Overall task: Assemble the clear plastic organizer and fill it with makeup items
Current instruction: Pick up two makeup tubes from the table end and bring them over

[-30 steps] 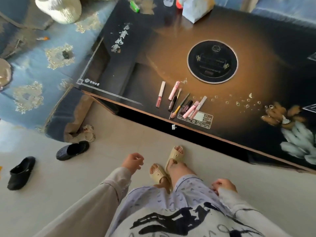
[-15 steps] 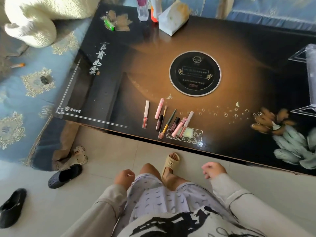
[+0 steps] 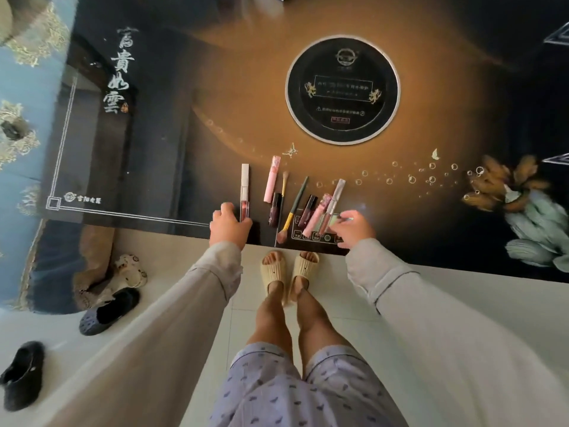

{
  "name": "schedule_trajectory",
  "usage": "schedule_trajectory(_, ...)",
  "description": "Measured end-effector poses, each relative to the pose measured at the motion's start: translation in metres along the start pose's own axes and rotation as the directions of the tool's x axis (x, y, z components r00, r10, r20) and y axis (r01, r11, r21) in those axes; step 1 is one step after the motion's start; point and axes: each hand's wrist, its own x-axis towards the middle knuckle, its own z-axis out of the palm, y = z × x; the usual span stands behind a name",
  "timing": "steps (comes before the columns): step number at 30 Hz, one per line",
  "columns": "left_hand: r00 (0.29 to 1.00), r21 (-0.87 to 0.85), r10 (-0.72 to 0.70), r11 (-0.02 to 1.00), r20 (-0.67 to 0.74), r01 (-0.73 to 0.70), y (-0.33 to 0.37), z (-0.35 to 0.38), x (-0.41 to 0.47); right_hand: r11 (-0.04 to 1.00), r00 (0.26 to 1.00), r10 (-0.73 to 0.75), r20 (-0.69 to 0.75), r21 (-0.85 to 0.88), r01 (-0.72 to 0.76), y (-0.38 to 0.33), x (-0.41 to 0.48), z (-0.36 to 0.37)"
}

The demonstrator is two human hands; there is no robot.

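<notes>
Several makeup items lie in a row near the front edge of the black glass table (image 3: 160, 167). Among them are a red lip gloss (image 3: 244, 192) with a silver cap, a pink tube (image 3: 271, 183), a dark gloss (image 3: 275, 209), a green-handled brush (image 3: 296, 201) and a clear gloss (image 3: 335, 198). My left hand (image 3: 229, 226) pinches the lower end of the red lip gloss, which still lies on the table. My right hand (image 3: 354, 231) has its fingers spread at the lower ends of the rightmost tubes. Corners of a clear plastic organizer piece (image 3: 558, 38) show at the far right edge.
A round black plate (image 3: 342, 89) is set in the table behind the makeup, and a control panel (image 3: 311, 236) lies under the right tubes. Dark shoes (image 3: 106, 311) lie on the white floor to the left. A blue patterned sofa (image 3: 18, 118) borders the table's left end.
I have stepped up to the table. Both hands rose from beside my legs to the makeup row, the left onto the red lip gloss, the right onto the rightmost tubes.
</notes>
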Motion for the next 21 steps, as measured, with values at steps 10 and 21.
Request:
schedule_trajectory(10,0.972,0.221,0.162,0.968,-0.172,-0.122,0.022,0.015,0.039,0.996,0.963,-0.023,-0.268,0.080,0.046,-0.017,0.019,0.031)
schedule_trajectory(21,0.978,0.360,0.173,0.925,-0.117,-0.120,0.012,0.011,0.040,0.957,0.896,-0.007,-0.444,-0.264,-0.123,-0.002,0.017,0.023)
